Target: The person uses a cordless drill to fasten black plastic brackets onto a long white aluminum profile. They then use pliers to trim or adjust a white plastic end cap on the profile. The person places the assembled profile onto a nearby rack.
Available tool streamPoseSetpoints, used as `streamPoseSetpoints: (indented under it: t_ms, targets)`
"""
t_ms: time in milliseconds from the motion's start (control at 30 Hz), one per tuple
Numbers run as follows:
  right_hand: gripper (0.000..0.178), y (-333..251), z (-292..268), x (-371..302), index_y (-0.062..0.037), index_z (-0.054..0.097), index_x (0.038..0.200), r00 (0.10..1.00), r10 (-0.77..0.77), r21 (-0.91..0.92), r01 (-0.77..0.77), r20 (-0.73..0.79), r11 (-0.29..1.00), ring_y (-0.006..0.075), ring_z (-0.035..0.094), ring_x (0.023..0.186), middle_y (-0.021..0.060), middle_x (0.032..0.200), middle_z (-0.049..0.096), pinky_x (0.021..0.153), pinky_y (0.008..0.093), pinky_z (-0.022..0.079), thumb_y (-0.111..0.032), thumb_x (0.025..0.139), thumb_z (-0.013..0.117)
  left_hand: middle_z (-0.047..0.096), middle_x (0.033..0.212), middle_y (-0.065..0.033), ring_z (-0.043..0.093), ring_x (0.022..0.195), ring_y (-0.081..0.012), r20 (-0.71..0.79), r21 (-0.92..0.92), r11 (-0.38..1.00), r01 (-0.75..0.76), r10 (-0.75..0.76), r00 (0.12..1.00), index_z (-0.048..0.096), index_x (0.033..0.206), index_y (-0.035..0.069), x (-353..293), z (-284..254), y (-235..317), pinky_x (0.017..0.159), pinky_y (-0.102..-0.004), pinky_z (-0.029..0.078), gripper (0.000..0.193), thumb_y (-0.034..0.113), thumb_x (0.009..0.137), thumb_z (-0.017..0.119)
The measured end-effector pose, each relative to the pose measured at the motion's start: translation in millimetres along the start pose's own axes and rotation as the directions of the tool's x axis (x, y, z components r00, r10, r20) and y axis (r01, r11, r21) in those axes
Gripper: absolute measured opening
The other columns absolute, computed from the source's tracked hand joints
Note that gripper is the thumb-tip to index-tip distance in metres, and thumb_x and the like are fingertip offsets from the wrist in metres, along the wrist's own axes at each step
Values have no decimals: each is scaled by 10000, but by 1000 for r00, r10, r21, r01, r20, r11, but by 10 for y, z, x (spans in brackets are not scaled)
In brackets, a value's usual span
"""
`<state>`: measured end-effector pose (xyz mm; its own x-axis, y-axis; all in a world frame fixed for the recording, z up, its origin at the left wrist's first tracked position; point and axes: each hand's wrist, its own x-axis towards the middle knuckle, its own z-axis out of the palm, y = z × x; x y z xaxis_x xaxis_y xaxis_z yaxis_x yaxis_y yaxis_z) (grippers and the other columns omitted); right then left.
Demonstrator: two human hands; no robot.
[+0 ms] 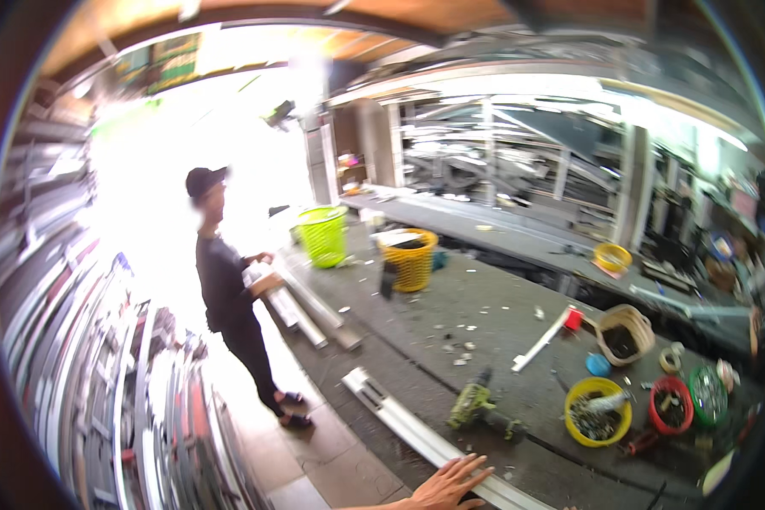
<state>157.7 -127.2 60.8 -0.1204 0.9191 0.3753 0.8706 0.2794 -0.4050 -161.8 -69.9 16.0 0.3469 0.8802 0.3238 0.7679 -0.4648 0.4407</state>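
Note:
My left hand [452, 486] comes in at the lower edge with its fingers spread. It lies on a long white profile bar [412, 429], which has a slot cut near its far end, and the fingers are not wrapped round it. Beyond the bar, a green and black cordless drill [476, 406] lies on its side on the dark workbench [425, 336]. My right hand is not in view.
A person [234, 272] in dark clothes stands left of the bench, hands at other white profiles [293, 314]. Yellow [412, 263] and green baskets [323, 238] stand farther back. At right are a yellow bowl of small parts [593, 432], a red bowl [660, 417] and a beige basket [643, 325].

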Motion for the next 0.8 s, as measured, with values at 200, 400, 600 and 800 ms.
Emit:
streamPoseSetpoints:
  t_ms: [200, 400, 600, 800]
  targets:
    - [674, 45, 66, -114, -67, 641, 1397, 998, -49, -146, 44, -30, 988, 440, 593, 1211, 217, 1307, 632, 1062, 567, 438, -332, 825, 879, 541, 1465, -199, 446, 1433, -410, 12, 15, 987, -161, 161, 987, 515, 1513, 105, 144, 94, -182, 1270, -602, 241, 863, 447, 790, 835]
    - [611, -24, 177, -146, -70, 669, 1341, 975, -190, -249, 156, -118, 956, 440, 611, 1157, 192, 1245, 652, 1006, 570, 461, -471, 893, 777, 538, 1468, -211, 435, 1437, -436, -1, -89, 985, -148, 148, 989, 558, 1435, 93, 130, 248, -308, 1258, -629, 241, 742, 388, 807, 822]
    - [639, -129, 164, -218, -77, 640, 1351, 976, -168, -264, 127, -140, 956, 447, 606, 1152, 202, 1243, 642, 989, 579, 456, -344, 820, 874, 477, 1391, -178, 407, 1428, -345, -199, -57, 956, -287, 271, 942, 450, 1458, -52, 97, 421, -398, 1332, -543, 136, 728, 161, 808, 696]
    - [620, 3, 208, -291, -119, 655, 1352, 973, -148, -279, 95, -176, 956, 422, 587, 1226, 182, 1312, 635, 1035, 581, 425, -406, 837, 845, 511, 1368, -169, 444, 1402, -343, -240, 27, 949, -313, 310, 920, 497, 1443, 12, 99, 409, -365, 1296, -523, 232, 792, 271, 765, 814]
